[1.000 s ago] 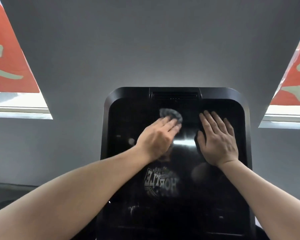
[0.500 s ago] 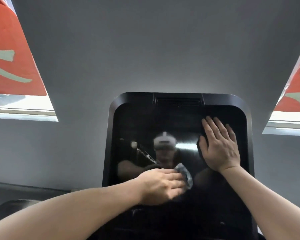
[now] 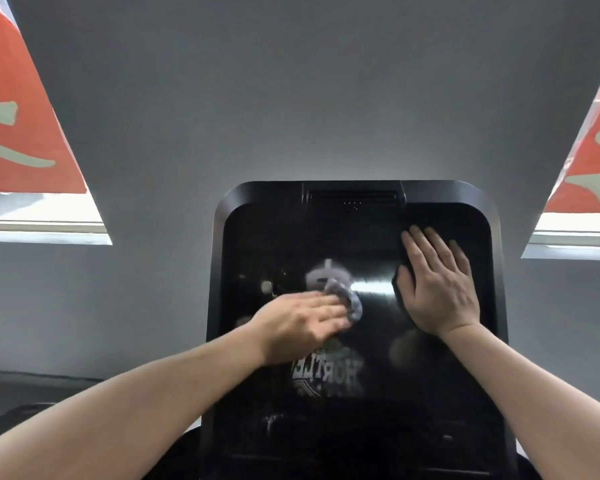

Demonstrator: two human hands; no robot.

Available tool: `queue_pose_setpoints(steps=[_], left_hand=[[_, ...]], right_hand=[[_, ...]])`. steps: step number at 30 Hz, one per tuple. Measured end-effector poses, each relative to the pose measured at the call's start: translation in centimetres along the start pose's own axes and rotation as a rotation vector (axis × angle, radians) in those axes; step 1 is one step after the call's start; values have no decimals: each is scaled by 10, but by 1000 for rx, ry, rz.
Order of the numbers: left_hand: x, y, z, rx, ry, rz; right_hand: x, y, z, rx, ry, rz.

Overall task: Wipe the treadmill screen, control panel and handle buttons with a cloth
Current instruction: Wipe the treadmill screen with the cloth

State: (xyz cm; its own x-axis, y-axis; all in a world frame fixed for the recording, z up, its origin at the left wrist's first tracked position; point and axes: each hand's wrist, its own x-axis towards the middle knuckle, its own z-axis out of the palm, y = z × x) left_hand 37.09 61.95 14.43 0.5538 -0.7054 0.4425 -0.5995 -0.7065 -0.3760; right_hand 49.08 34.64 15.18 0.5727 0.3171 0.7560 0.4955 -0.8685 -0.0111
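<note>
Left hand [image 3: 302, 323] swept back up to mid-screen with the cloth [image 3: 347, 301].
Flat fingers press cloth on treadmill screen [image 3: 326, 244]; right hand [image 3: 437, 289] flat, braced upper right. Screen wiping underway, I judge; control panel, handle buttons remain.

One treadmill screen [image 3: 326, 244]; one cloth [image 3: 352, 303]; two hands, left hand [image 3: 300, 322], right hand [image 3: 437, 289]; two red banners [image 3: 18, 133].

Single head view; faces forward, close to treadmill screen [image 3: 357, 341]; wall behind.
</note>
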Motion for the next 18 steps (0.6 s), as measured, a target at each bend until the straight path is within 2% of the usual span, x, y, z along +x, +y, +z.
queue_pose_setpoints(steps=[2, 4, 5, 8, 10, 11, 14, 16, 18], left_hand=[[24, -24, -15, 31, 118, -262], [35, -14, -13, 45, 150, -374], [30, 3, -2, 55, 161, -323], [-17, 70, 23, 43, 22, 57], [-26, 68, 21, -12, -37, 149], [-17, 53, 18, -26, -1, 135], [25, 1, -8, -4, 131, -187], [34, -5, -10, 38, 137, -380], [15, 31, 15, 69, 114, -338]], right_hand=[[0, 0, 0, 2, -6, -1], [-1, 0, -1, 1, -4, 0], [-1, 0, 0, 3, -1, 0], [-1, 0, 0, 11, 4, 1], [-1, -1, 1, 10, 4, 5], [0, -1, 1, 11, 7, 6], [-1, 0, 2, 17, 6, 6], [-1, 0, 1, 18, 2, 4], [-1, 0, 1, 19, -11, 0]])
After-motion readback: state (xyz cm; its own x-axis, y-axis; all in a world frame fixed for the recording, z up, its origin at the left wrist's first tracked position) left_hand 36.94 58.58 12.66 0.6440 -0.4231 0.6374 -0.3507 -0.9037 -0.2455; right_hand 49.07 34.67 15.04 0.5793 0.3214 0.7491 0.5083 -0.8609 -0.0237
